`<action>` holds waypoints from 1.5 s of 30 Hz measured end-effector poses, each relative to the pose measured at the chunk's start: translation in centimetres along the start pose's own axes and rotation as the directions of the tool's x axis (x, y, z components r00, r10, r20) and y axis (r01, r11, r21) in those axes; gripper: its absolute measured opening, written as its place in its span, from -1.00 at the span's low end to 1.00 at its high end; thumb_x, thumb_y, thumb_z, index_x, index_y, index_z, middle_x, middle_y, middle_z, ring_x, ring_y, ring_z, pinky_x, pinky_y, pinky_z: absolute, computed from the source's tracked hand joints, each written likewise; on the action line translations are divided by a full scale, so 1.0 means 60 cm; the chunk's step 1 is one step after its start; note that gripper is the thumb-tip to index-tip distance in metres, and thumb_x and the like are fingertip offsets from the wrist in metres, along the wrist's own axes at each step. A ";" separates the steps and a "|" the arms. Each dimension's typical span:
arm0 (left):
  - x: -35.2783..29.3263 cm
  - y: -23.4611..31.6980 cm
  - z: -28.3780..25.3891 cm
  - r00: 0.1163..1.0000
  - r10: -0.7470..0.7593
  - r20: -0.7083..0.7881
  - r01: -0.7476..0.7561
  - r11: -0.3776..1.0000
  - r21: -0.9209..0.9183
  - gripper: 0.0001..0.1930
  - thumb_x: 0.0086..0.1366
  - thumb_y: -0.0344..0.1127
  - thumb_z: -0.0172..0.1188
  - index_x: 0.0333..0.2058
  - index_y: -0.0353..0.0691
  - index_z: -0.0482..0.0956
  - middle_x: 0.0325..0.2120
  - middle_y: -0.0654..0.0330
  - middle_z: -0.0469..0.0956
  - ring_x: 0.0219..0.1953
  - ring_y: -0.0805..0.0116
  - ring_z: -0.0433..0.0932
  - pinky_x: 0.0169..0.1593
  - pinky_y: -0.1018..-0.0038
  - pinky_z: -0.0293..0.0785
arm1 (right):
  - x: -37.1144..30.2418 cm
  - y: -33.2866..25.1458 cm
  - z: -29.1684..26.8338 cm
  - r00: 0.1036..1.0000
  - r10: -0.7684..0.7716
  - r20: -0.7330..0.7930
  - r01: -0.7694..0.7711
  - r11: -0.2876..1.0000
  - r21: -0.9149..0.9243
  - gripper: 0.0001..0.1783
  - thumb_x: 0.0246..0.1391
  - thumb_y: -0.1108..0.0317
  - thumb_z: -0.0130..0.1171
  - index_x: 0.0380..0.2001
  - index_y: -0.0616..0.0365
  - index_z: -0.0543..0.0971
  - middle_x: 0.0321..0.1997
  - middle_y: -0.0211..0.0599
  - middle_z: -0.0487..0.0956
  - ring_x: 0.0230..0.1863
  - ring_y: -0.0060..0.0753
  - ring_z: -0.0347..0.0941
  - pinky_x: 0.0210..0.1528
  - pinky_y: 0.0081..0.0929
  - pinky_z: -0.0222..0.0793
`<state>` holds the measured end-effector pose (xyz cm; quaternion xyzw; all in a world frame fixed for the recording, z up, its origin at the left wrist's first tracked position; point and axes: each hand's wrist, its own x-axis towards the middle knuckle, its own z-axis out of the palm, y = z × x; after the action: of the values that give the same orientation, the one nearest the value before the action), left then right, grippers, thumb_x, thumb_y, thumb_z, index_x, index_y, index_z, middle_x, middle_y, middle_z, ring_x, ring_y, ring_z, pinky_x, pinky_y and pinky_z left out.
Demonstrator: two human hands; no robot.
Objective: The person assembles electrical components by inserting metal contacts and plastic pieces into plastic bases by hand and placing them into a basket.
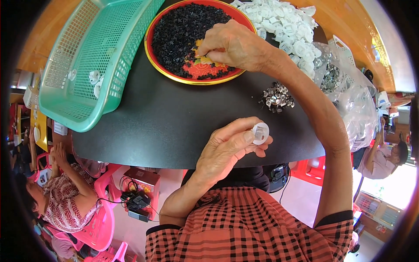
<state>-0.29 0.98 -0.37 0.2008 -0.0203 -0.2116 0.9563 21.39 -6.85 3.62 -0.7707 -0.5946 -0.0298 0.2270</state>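
Observation:
My left hand (220, 150) is closed round a round white plastic part (261, 133) with a squarish opening, held between thumb and fingers above the table's near edge. My right hand (235, 46) reaches over a round red tray (201, 70) with a gold rim. Its fingers are pinched together at the tray's patterned bottom, beside many tiny black pieces (179, 37). Whatever lies between those fingertips is hidden or too small to make out. Nearby on the dark table, right of the tray, lies a small heap of clear plastic pieces (278, 97).
A green plastic basket (114, 89) with a few white parts (94, 77) stands at the left. Far right is a large pile of white parts (283, 22), beside a clear plastic bag (358, 113). People sit at the left (65, 196) and right (384, 159).

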 end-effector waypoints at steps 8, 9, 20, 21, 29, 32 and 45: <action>-0.001 0.001 0.003 1.000 -0.001 -0.013 0.002 1.000 0.018 -0.59 0.36 -0.27 0.08 0.08 -0.40 0.37 -0.11 0.01 0.50 -0.05 0.21 0.54 -0.06 0.36 0.50 | 0.005 0.002 -0.001 0.996 0.066 0.062 -0.070 0.996 0.063 -0.85 -0.08 0.46 0.18 -0.39 0.19 0.66 -0.45 -0.20 0.58 -0.39 -0.22 0.50 -0.29 -0.30 0.41; -0.001 0.002 0.003 1.000 -0.007 -0.011 0.008 1.000 0.026 -0.60 0.36 -0.27 0.08 0.08 -0.40 0.37 -0.11 0.01 0.51 -0.05 0.22 0.54 -0.06 0.36 0.50 | 0.008 0.001 -0.002 0.993 0.103 0.057 -0.107 0.992 0.072 -0.86 -0.08 0.45 0.15 -0.42 0.20 0.66 -0.48 -0.14 0.59 -0.40 -0.14 0.53 -0.29 -0.27 0.43; -0.001 -0.001 0.003 1.000 -0.009 -0.023 0.011 0.998 0.054 -0.58 0.35 -0.24 0.10 0.08 -0.41 0.37 -0.12 0.02 0.51 -0.07 0.25 0.54 -0.05 0.38 0.50 | 0.019 0.016 -0.016 0.956 0.224 0.188 -0.244 0.965 0.092 -0.81 0.05 0.39 0.11 -0.53 0.31 0.56 -0.68 -0.22 0.53 -0.65 -0.45 0.48 -0.53 -0.48 0.40; -0.001 -0.001 0.003 1.000 -0.006 -0.017 0.007 0.999 0.053 -0.57 0.35 -0.24 0.10 0.08 -0.41 0.37 -0.12 0.02 0.51 -0.07 0.25 0.54 -0.05 0.39 0.50 | 0.018 0.018 -0.016 0.955 0.225 0.191 -0.247 0.964 0.098 -0.80 0.05 0.39 0.10 -0.52 0.31 0.56 -0.68 -0.22 0.53 -0.64 -0.46 0.49 -0.51 -0.49 0.40; -0.002 -0.001 0.002 1.000 -0.002 -0.014 0.003 0.998 0.070 -0.55 0.35 -0.20 0.12 0.07 -0.40 0.38 -0.13 0.04 0.51 -0.09 0.28 0.54 -0.06 0.42 0.51 | 0.012 0.023 -0.024 0.963 0.218 0.159 -0.237 0.965 0.114 -0.81 0.06 0.40 0.08 -0.43 0.32 0.60 -0.61 -0.22 0.57 -0.57 -0.44 0.51 -0.43 -0.48 0.43; -0.002 -0.002 0.001 1.000 -0.002 -0.010 0.002 0.998 0.066 -0.55 0.35 -0.19 0.12 0.07 -0.40 0.39 -0.13 0.04 0.51 -0.09 0.28 0.54 -0.06 0.42 0.51 | 0.011 0.025 -0.022 0.980 0.172 0.099 -0.181 0.979 0.090 -0.83 0.06 0.40 0.09 -0.42 0.30 0.59 -0.60 -0.23 0.57 -0.56 -0.43 0.51 -0.43 -0.47 0.43; -0.002 0.001 0.005 0.997 0.012 -0.070 -0.006 0.996 0.084 -0.56 0.34 -0.24 0.10 0.06 -0.45 0.36 -0.16 -0.07 0.52 -0.14 0.18 0.56 -0.10 0.33 0.51 | 0.033 -0.009 -0.001 0.984 0.139 0.114 -0.117 0.977 -0.180 -0.87 -0.19 0.40 0.26 -0.51 0.21 0.61 -0.49 -0.15 0.59 -0.35 -0.05 0.55 -0.31 -0.18 0.44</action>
<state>-0.41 0.99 -0.05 0.2478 0.0038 -0.1991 0.9481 21.49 -4.99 4.49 -0.8246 -0.5520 -0.0176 0.1228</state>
